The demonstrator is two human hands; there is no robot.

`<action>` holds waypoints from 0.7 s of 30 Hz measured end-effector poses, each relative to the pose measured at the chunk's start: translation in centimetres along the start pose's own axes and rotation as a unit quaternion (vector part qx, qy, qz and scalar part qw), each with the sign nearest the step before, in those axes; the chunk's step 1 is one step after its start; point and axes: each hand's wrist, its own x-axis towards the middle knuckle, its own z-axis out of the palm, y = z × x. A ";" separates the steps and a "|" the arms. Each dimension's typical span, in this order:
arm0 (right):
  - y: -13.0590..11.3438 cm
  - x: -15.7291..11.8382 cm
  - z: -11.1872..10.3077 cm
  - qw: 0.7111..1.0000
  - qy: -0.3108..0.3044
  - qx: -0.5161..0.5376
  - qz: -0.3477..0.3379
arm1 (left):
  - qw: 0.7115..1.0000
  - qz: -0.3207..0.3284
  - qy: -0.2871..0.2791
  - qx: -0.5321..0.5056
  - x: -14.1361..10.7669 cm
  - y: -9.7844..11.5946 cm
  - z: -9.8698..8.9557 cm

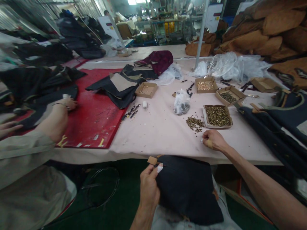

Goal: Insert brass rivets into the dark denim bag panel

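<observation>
My left hand (pixel 150 183) pinches the upper left corner of a dark navy fabric piece (pixel 187 188) that lies over my lap. A small tan leather tab (pixel 152 160) sticks out at that corner beside my thumb, which has white tape on it. Over the table's front edge is my right hand (pixel 213 140), its fingers curled together with white at the tips; whatever they hold is too small to make out. Just beyond it lies a loose heap of small brass-coloured rivets (pixel 194 123). More fill a shallow cardboard box (pixel 217 115) behind that hand.
Further cardboard trays of small metal parts (pixel 205 84) and a clear plastic bag (pixel 181 102) stand on the pale table. A co-worker's arm (pixel 57 118) reaches over a red board (pixel 96 127) at left. Dark garments (pixel 275 118) lie right; brown ones (pixel 266 32) are piled behind.
</observation>
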 end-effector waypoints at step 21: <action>-2.2 -1.1 -1.0 0.996 -0.034 -0.065 -0.050 | 0.997 0.033 -0.067 0.019 0.4 -0.8 -0.1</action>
